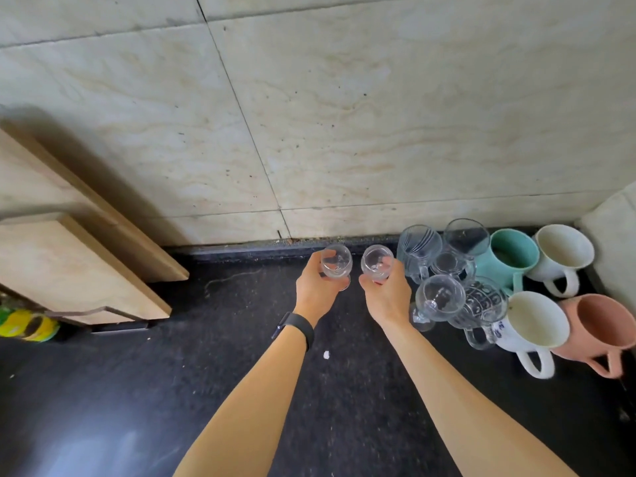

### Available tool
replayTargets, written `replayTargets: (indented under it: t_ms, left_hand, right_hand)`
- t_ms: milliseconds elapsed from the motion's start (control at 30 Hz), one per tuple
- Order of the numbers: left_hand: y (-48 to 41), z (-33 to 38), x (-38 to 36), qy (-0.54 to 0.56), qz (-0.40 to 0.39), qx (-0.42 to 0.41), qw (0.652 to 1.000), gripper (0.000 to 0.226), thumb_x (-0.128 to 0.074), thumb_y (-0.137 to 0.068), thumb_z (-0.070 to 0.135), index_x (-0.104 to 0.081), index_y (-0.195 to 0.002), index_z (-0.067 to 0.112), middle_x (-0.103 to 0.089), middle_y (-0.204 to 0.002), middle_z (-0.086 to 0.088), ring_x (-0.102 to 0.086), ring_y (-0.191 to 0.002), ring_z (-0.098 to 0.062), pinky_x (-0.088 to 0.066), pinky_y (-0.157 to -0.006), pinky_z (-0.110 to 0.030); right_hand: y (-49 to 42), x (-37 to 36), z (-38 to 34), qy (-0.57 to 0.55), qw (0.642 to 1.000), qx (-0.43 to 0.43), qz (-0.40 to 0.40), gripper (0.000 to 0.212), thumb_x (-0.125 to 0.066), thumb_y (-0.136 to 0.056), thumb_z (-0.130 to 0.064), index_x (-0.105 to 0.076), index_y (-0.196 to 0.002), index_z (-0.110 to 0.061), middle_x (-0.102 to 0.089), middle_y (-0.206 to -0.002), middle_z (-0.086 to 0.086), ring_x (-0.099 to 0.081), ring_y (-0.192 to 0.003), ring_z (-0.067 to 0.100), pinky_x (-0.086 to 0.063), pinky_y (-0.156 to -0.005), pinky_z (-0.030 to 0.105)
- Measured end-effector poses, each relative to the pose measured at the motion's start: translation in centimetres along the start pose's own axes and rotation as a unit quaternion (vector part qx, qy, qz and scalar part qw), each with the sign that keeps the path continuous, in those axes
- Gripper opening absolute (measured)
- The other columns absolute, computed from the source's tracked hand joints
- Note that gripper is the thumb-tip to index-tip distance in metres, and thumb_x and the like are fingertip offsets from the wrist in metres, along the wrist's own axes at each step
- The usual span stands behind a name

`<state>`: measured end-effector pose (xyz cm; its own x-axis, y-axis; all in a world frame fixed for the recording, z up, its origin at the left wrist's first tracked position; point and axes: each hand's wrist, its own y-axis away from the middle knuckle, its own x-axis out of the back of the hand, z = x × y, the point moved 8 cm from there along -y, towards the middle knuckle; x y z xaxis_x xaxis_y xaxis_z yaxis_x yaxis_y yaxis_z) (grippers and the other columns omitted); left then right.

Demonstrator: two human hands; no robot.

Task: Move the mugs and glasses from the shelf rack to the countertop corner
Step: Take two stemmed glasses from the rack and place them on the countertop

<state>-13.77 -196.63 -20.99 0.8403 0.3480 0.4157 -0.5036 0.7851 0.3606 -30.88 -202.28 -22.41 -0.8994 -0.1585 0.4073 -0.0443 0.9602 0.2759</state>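
Note:
My left hand (pixel 315 289) grips a small clear stemmed glass (pixel 336 264) upright over the black countertop (pixel 206 390). My right hand (pixel 387 294) grips a second small stemmed glass (pixel 376 261) just beside it. Both sit left of a cluster in the corner: several clear glasses and glass mugs (pixel 438 299), a teal mug (pixel 509 258), two white mugs (pixel 562 254), (pixel 531 321) and a pink mug (pixel 600 325). The shelf rack is out of view.
A tiled wall (pixel 344 132) backs the counter, and a side wall (pixel 616 235) closes the corner at right. Wooden shelves or boards (pixel 79 263) jut out at left, with a yellow-green object (pixel 29 327) beneath them. A white crumb (pixel 326 354) lies on the counter.

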Motion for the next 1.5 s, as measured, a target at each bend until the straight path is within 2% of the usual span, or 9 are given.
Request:
replayTargets:
  t_ms: [133,267,433,733,867,1000,1200,1367,1500]
  left_hand:
    - [-2.3,0.4,-0.9,0.003,-0.013,-0.016,1.0,0.052,-0.085,-0.073,0.029,-0.061,-0.118,0.038,-0.07,-0.102,0.016,-0.063,-0.09,0.003,-0.045,-0.069,-0.013]
    - [-4.0,0.8,-1.6,-0.003,-0.024,-0.027,0.999,0.048,-0.084,-0.073,0.025,-0.063,-0.114,0.037,-0.069,-0.097,0.019,-0.061,-0.087,0.006,-0.046,-0.07,-0.016]
    - [-5.1,0.6,-2.0,-0.011,-0.031,-0.021,0.999,0.046,-0.082,-0.073,0.021,-0.06,-0.109,0.039,-0.067,-0.09,0.021,-0.06,-0.082,0.007,-0.04,-0.062,-0.01]
    - [-5.6,0.8,-1.8,-0.004,-0.043,-0.013,0.999,0.05,-0.083,-0.072,0.018,-0.059,-0.108,0.041,-0.065,-0.09,0.022,-0.058,-0.082,0.009,-0.041,-0.062,-0.011]
    - [-5.8,0.9,-1.6,-0.022,-0.058,-0.019,0.998,0.051,-0.083,-0.073,0.018,-0.06,-0.115,0.034,-0.064,-0.091,0.02,-0.058,-0.083,0.006,-0.043,-0.062,-0.014]
    - [-5.7,0.8,-1.8,-0.03,-0.074,-0.014,0.997,0.063,-0.083,-0.074,0.016,-0.053,-0.128,0.029,-0.065,-0.101,0.01,-0.059,-0.089,-0.009,-0.047,-0.073,-0.025]
    - [-2.8,-0.4,-0.9,-0.08,-0.115,0.027,0.99,0.076,-0.08,-0.078,0.01,-0.039,-0.142,0.02,-0.063,-0.118,-0.003,-0.062,-0.107,-0.024,-0.051,-0.09,-0.038]
    - [1.8,-0.1,2.7,-0.197,-0.146,0.013,0.969,0.058,-0.066,-0.091,0.026,-0.042,-0.144,0.022,-0.058,-0.131,-0.008,-0.058,-0.116,-0.026,-0.046,-0.091,-0.029]
    - [5.7,2.2,7.7,-0.343,-0.129,-0.033,0.93,0.047,-0.054,-0.095,0.034,-0.048,-0.141,0.028,-0.058,-0.135,-0.006,-0.055,-0.122,-0.029,-0.048,-0.1,-0.043]
  right_hand:
    - [-2.0,-0.3,0.0,0.001,1.0,-0.012,0.014,0.036,-0.071,-0.087,-0.016,-0.049,-0.113,-0.027,-0.06,-0.102,-0.008,-0.058,-0.091,0.015,-0.039,-0.075,0.026]
    - [-3.5,-1.0,-0.5,-0.001,1.0,-0.009,0.01,0.042,-0.072,-0.086,-0.016,-0.054,-0.124,-0.018,-0.063,-0.107,-0.005,-0.057,-0.089,0.01,-0.036,-0.065,0.011]
    - [-4.4,-1.3,-0.4,-0.016,1.0,-0.025,0.006,0.042,-0.074,-0.086,-0.019,-0.054,-0.123,-0.021,-0.063,-0.105,-0.008,-0.057,-0.083,-0.003,-0.036,-0.065,0.009]
    - [-4.0,-1.8,-0.5,-0.049,0.998,-0.036,0.03,0.039,-0.075,-0.087,-0.018,-0.048,-0.112,-0.03,-0.061,-0.101,-0.012,-0.06,-0.086,0.001,-0.037,-0.064,0.009]
    - [-3.8,-2.2,-0.1,-0.049,0.998,-0.048,0.014,0.046,-0.076,-0.086,-0.019,-0.049,-0.122,-0.025,-0.062,-0.11,-0.007,-0.064,-0.1,0.014,-0.045,-0.076,0.02]
    - [-3.4,-2.3,0.0,-0.037,0.998,-0.048,0.002,0.053,-0.076,-0.083,-0.014,-0.051,-0.128,-0.025,-0.064,-0.111,-0.007,-0.066,-0.103,0.016,-0.047,-0.088,0.029]
    - [0.8,-1.9,0.2,-0.034,0.995,-0.089,-0.006,0.065,-0.069,-0.09,-0.011,-0.041,-0.148,-0.018,-0.054,-0.145,-0.002,-0.061,-0.123,0.017,-0.043,-0.096,0.028]
    - [6.0,-0.4,-1.8,0.076,0.993,-0.054,-0.068,0.042,-0.057,-0.099,-0.024,-0.052,-0.14,-0.019,-0.056,-0.145,0.0,-0.054,-0.13,0.018,-0.041,-0.106,0.035]
    - [10.0,1.5,-6.0,0.189,0.974,0.028,-0.125,0.034,-0.051,-0.101,-0.032,-0.06,-0.133,-0.026,-0.06,-0.14,-0.002,-0.055,-0.127,0.021,-0.041,-0.107,0.037]
